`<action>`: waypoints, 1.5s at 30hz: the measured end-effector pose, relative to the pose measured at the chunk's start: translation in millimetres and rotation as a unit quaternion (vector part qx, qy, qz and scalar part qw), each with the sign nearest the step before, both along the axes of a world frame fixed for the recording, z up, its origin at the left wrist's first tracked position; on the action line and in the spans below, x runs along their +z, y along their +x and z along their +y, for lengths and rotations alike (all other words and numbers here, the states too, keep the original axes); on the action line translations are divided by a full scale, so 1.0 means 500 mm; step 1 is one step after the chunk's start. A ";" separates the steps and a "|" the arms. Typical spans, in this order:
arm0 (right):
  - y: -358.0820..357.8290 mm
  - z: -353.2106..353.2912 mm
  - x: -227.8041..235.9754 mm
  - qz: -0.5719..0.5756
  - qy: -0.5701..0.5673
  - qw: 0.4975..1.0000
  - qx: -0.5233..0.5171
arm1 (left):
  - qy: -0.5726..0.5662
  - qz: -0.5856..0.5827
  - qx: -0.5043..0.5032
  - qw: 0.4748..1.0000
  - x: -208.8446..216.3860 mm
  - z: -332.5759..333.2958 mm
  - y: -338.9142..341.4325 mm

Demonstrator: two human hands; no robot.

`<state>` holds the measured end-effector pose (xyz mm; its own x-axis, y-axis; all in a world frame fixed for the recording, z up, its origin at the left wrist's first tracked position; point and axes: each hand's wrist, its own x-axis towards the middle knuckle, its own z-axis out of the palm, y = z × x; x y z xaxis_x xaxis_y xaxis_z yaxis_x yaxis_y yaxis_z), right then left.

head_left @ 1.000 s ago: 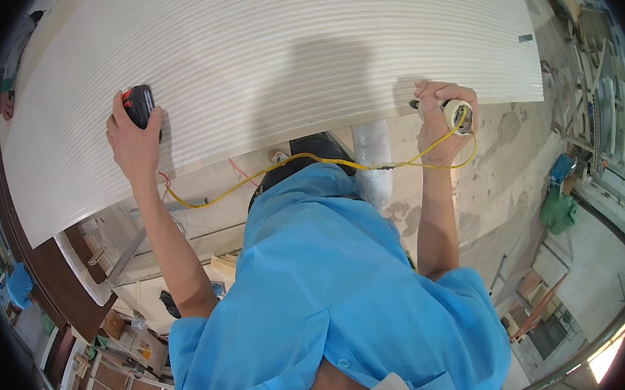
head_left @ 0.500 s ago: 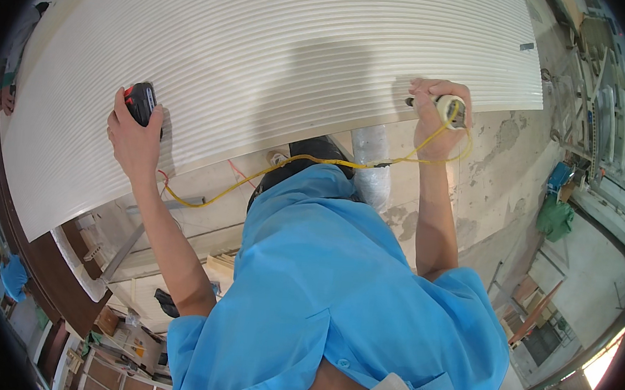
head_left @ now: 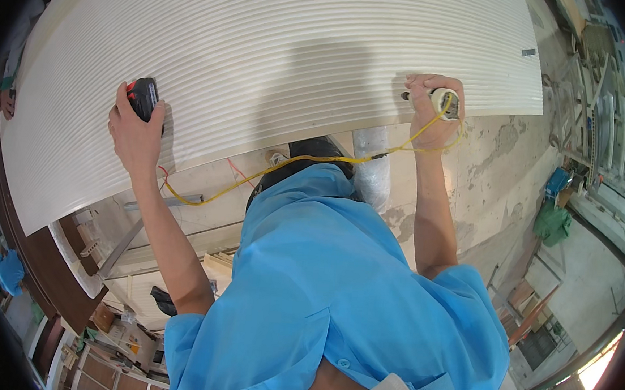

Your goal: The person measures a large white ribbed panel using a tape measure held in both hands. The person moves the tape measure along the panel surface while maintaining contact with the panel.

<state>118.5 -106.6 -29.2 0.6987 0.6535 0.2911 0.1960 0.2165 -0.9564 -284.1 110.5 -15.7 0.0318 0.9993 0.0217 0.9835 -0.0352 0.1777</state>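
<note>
A large white ribbed panel (head_left: 220, 65) spreads in front of me. On its left part my left hand (head_left: 136, 132) is closed round a black-and-red battery pack (head_left: 142, 99). Over the panel's near edge at the right, my right hand (head_left: 433, 127) wraps round a small cream-coloured tool (head_left: 446, 103) with a round back end and a dark tip pointing left. What kind of tool it is cannot be made out, as my fingers cover much of it. A yellow cord (head_left: 256, 176) sags between my two hands, from the tool's back end toward the battery pack.
A plastic-wrapped post (head_left: 371, 166) stands below the panel's near edge. Another person's hand (head_left: 6, 101) rests at the panel's far left side. Brown boards (head_left: 39, 263) lie at the left. Racks of metal parts (head_left: 615, 122) and a green cloth (head_left: 552, 225) are at the right.
My right hand with the tool has shifted slightly up and to the left over the panel. My left hand and the battery pack have barely moved.
</note>
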 end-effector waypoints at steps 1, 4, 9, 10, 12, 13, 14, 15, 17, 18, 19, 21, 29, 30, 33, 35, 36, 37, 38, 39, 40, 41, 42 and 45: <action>-0.002 0.002 -0.001 -0.019 -0.012 1.000 0.002 | 0.002 0.003 -0.001 1.000 0.001 0.000 0.000; -0.003 0.004 0.005 -0.054 -0.032 0.998 -0.012 | -0.005 0.001 0.006 1.000 0.004 -0.001 0.002; 0.001 0.004 0.025 0.000 0.022 1.000 0.004 | -0.005 -0.002 0.008 1.000 0.007 -0.003 0.006; 0.001 0.008 0.024 0.003 0.019 1.000 0.000 | -0.003 0.004 0.008 1.000 0.008 -0.003 0.007; -0.003 0.021 0.014 0.005 0.006 1.000 0.000 | -0.007 0.001 0.007 1.000 0.009 -0.002 0.008; -0.005 0.027 0.009 0.007 -0.002 1.000 -0.002 | -0.009 0.006 0.010 1.000 0.010 -0.002 0.008; -0.004 0.027 0.008 -0.012 -0.015 1.000 -0.005 | -0.014 0.001 0.011 1.000 0.011 -0.002 0.008; -0.001 0.026 0.007 -0.030 -0.028 0.999 -0.008 | -0.018 0.001 0.013 1.000 0.012 -0.003 0.007; 0.006 0.025 0.008 -0.030 -0.010 0.999 0.000 | -0.018 0.001 0.015 1.000 0.012 -0.002 0.007; 0.013 0.022 0.013 -0.011 0.018 1.000 0.010 | -0.015 0.002 0.012 1.000 0.011 -0.002 0.007; 0.018 0.021 0.016 0.008 0.046 0.999 0.019 | -0.012 0.006 0.012 1.000 0.011 -0.002 0.007; 0.022 0.025 0.019 0.007 0.047 0.999 0.013 | -0.003 0.004 0.006 1.000 0.008 -0.003 0.007; 0.015 0.043 0.012 -0.043 -0.025 0.999 -0.008 | 0.003 0.002 0.005 1.000 0.006 -0.002 0.005; 0.023 0.042 0.016 -0.023 0.011 1.000 0.005 | 0.007 0.003 0.003 1.000 0.006 -0.002 0.005; 0.035 0.046 0.018 -0.004 0.056 0.998 0.015 | 0.003 0.001 0.005 1.000 0.006 -0.003 0.006; 0.031 0.054 0.012 -0.014 0.036 0.999 0.007 | 0.001 0.000 0.007 1.000 0.008 -0.004 0.007; 0.023 0.059 0.007 -0.024 0.010 1.000 -0.001 | 0.001 0.000 0.007 1.000 0.010 -0.004 0.008; 0.018 0.062 0.004 -0.034 -0.011 0.999 -0.006 | 0.001 0.004 0.008 1.000 0.011 -0.004 0.008; 0.017 0.063 0.005 -0.038 -0.033 0.999 -0.011 | 0.000 -0.003 0.008 1.000 0.012 -0.005 0.008; 0.017 0.063 0.007 -0.042 -0.051 0.998 -0.015 | -0.001 -0.006 0.007 1.000 0.013 -0.006 0.009; 0.017 0.063 0.009 -0.042 -0.077 0.996 -0.025 | -0.005 -0.004 0.010 1.000 0.014 -0.006 0.009; 0.020 0.063 0.012 -0.035 -0.032 0.999 -0.009 | -0.003 -0.008 0.010 1.000 0.014 -0.006 0.010; 0.028 0.063 0.017 -0.023 0.005 1.000 0.000 | -0.005 -0.007 0.012 1.000 0.014 -0.007 0.010; 0.039 0.069 0.023 0.003 0.062 0.998 0.014 | 0.000 -0.005 0.009 1.000 0.015 -0.007 0.011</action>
